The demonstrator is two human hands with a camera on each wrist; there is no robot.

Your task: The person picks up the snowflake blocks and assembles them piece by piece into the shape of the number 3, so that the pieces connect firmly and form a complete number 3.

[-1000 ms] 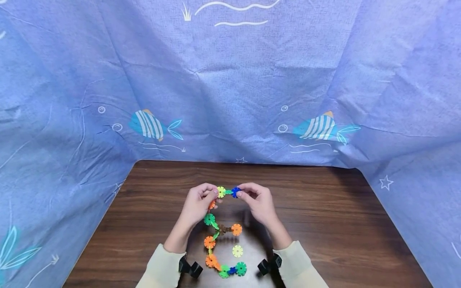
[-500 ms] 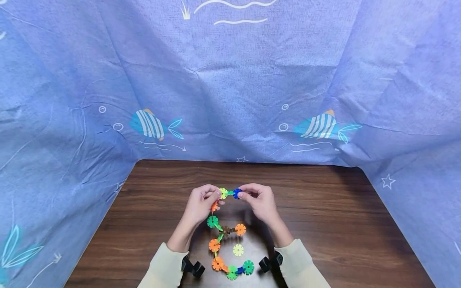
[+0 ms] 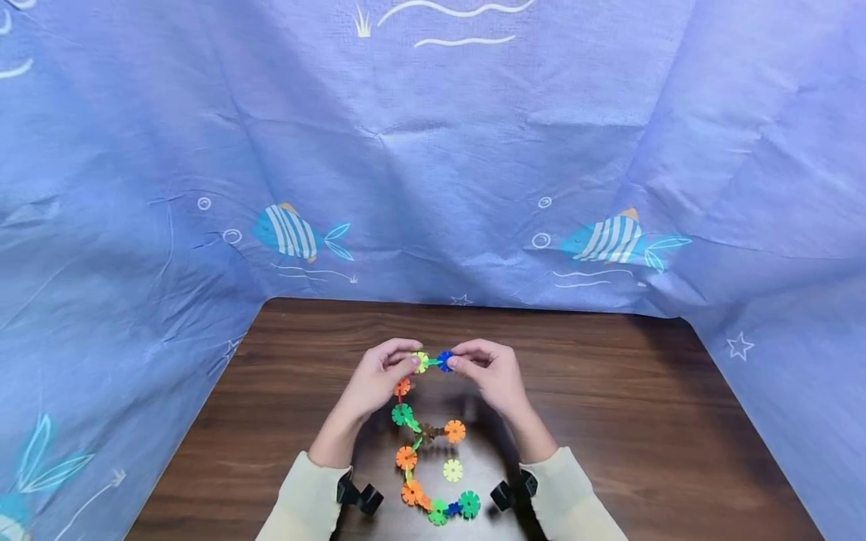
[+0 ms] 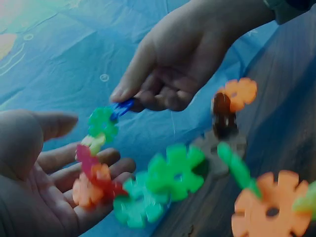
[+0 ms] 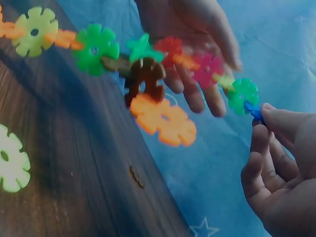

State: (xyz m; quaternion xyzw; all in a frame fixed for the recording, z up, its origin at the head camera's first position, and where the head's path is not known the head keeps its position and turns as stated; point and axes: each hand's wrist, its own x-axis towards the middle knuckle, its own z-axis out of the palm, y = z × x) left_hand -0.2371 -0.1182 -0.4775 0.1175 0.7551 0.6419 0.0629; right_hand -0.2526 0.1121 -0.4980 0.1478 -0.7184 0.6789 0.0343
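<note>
A chain of interlocking snowflake discs hangs in front of me, bent like a hook, with a brown disc [image 5: 146, 81] and an orange disc [image 3: 455, 431] branching off its middle. At the top end my right hand [image 3: 497, 376] pinches a blue disc [image 5: 253, 111] between thumb and finger, joined to a green disc [image 5: 243, 96]. My left hand [image 3: 377, 379] is around the yellow disc [image 3: 422, 362] beside it. In the left wrist view its fingers lie loosely behind the red and orange discs, with the thumb [image 4: 59, 124] apart from them. The lower end finishes in a green disc [image 3: 469, 504].
One loose pale yellow disc [image 3: 452, 470] lies on the dark wooden table [image 3: 609, 421], inside the chain's curve. Blue fabric with printed fish [image 3: 433, 188] surrounds the table at the back and sides. Black wrist cameras [image 3: 360, 496] sit at both cuffs.
The chain's lower end has swung a little to the right relative to the loose disc. Both hands stay at nearly the same place; the head view has shifted slightly.
</note>
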